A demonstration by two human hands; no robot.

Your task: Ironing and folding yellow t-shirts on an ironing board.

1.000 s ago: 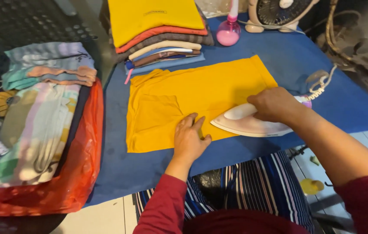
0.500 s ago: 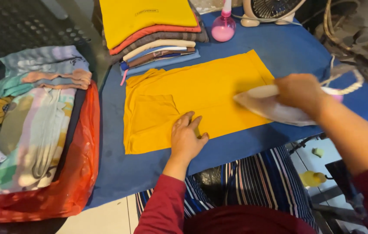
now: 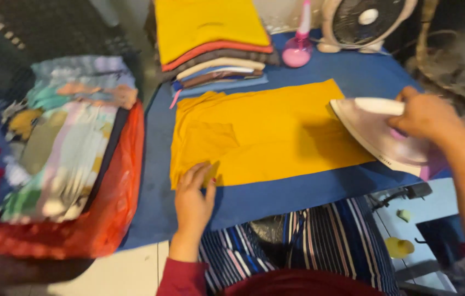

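A yellow garment (image 3: 276,134) lies spread flat on the blue ironing board (image 3: 298,194). My left hand (image 3: 194,200) rests at the garment's near left corner, fingers pinching its edge. My right hand (image 3: 424,118) grips the handle of a white and pink clothes iron (image 3: 377,137), which is tilted up off the cloth at the garment's right end.
A stack of folded clothes (image 3: 210,41) with a yellow piece on top sits at the board's far end. Beside it stand a pink spray bottle (image 3: 299,46) and a small white fan (image 3: 361,22). An orange bag (image 3: 106,219) of patterned folded laundry lies left.
The iron has moved from the middle of the garment to its right end and lifted off it. My left hand slid to the near left corner and took the edge.
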